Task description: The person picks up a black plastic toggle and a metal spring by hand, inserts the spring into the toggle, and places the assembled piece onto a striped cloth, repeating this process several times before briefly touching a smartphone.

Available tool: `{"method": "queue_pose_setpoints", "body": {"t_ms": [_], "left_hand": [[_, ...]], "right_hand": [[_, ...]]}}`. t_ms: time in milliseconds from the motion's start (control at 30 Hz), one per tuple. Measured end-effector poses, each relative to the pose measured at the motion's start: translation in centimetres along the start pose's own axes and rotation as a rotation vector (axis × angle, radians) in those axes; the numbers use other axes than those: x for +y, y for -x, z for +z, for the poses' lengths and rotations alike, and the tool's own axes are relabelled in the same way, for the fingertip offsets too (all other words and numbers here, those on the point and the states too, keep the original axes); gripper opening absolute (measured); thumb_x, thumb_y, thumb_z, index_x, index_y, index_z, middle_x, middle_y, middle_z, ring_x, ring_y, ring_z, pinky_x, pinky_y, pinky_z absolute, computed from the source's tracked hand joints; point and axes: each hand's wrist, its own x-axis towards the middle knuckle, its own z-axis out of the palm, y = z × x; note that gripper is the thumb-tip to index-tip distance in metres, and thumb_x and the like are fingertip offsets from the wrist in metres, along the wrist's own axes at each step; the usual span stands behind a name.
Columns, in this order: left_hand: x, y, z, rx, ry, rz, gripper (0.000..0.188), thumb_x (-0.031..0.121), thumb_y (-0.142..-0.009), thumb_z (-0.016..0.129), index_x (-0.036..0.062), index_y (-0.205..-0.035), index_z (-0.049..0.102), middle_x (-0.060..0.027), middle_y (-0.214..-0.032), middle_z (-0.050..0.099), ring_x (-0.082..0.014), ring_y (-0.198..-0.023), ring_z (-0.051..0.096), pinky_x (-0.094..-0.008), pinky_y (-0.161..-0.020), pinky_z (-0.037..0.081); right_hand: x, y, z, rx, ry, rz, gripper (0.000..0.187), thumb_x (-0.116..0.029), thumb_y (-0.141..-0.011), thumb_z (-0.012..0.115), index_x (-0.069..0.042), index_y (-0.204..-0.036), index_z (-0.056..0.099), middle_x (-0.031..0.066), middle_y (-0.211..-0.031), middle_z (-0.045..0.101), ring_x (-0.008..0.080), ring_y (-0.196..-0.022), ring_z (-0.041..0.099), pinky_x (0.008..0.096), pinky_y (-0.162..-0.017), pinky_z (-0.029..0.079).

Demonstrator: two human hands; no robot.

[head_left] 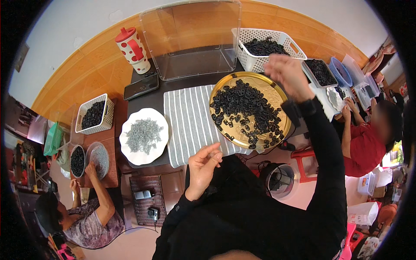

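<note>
My left hand (203,170) is closed just before the near edge of a striped grey cloth (184,112). Its thumb and forefinger press together, and whatever may be between them is too small to make out. Over the far right rim of a round gold tray (237,139), in front of a white basket (248,60), my right hand (287,77) is smeared by motion. Whether it holds anything does not show. Small black plastic pieces with holes (242,99) are heaped on the tray. Left of the cloth, a scalloped white plate (128,154) bears a pile of small silvery-grey pieces (145,135).
A clear plastic bin (193,41) stands at the back, beside a red-dotted tumbler (133,51) and a phone (141,86). More black pieces fill the white basket. Co-workers sit at left (86,216) and right (368,138). Below the table stands a bucket (281,182).
</note>
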Motion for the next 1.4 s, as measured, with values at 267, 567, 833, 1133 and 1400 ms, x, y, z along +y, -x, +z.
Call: {"method": "queue_pose_setpoints", "body": {"t_ms": [267,567,833,1133,1400], "left_hand": [[-0.3,0.1,-0.7,-0.012,-0.046,-0.079,0.023,0.001,-0.088,0.065,0.0013,-0.111,0.067,-0.002,-0.086,0.06,-0.0074,-0.073,0.056,-0.0198,-0.06,0.045],[-0.6,0.3,-1.1,-0.003,-0.052,-0.091,0.023,0.003,-0.088,0.066,0.0,-0.11,0.067,-0.0042,-0.087,0.066,-0.0088,-0.072,0.059,-0.021,-0.06,0.046],[-0.5,-0.1,-1.4,0.001,-0.034,-0.104,0.022,0.002,-0.088,0.065,0.0001,-0.11,0.068,-0.0042,-0.085,0.065,-0.009,-0.07,0.059,-0.0204,-0.058,0.046],[0.1,-0.5,-0.7,0.005,-0.068,-0.074,0.021,0.0,-0.089,0.063,-0.0007,-0.109,0.067,-0.0043,-0.086,0.064,-0.009,-0.071,0.058,-0.0211,-0.059,0.047],[-2.0,-2.4,1.0,-0.047,-0.027,-0.043,0.023,-0.003,-0.089,0.06,-0.0017,-0.111,0.065,-0.0056,-0.091,0.063,-0.0098,-0.073,0.058,-0.0225,-0.064,0.048]], "right_hand": [[8.6,5.7,3.0,-0.469,0.733,-0.333,0.02,-0.008,-0.082,0.065,0.001,-0.099,0.064,0.0089,-0.081,0.062,0.0189,-0.069,0.061,0.03,-0.062,0.048],[8.9,4.6,7.1,-0.6,1.154,-0.513,0.02,-0.007,-0.076,0.067,-0.003,-0.095,0.063,0.0152,-0.082,0.056,0.0355,-0.081,0.059,0.0435,-0.072,0.048],[9.4,5.6,7.0,-0.662,1.196,-0.488,0.016,-0.007,-0.074,0.069,-0.001,-0.084,0.058,0.0162,-0.084,0.056,0.0358,-0.082,0.06,0.0432,-0.071,0.048],[7.9,8.0,5.2,-0.593,0.522,-0.075,0.007,0.002,-0.082,0.062,0.001,-0.086,0.056,0.0038,-0.072,0.057,0.0121,-0.066,0.057,0.0263,-0.061,0.045],[10.7,9.5,3.4,-0.424,0.444,-0.046,0.004,0.005,-0.085,0.057,0.001,-0.085,0.057,-0.0004,-0.073,0.056,0.0047,-0.068,0.05,0.0225,-0.059,0.041]]}}
